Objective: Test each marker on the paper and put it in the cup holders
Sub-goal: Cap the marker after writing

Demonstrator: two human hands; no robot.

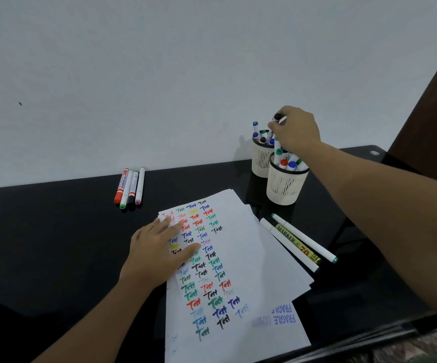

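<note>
While pinched in right-hand fingers [275, 125], the marker [278, 117] hangs above the cup holders [285, 188].

Right hand [294, 129] gripping a marker [278, 118] above the cup holders [283, 188], left hand [157, 251] flat on paper [238, 258]

Bare forearms [385, 195], no sleeves

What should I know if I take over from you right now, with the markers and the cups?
Right hand holds a black-capped marker over the far cup.
Left hand lies flat on the paper, holding it down.
Both cups, far and near cup, already hold many markers.
Left to do: three markers lie right of the paper, four markers near the wall. I cannot tell which are tested.
</note>
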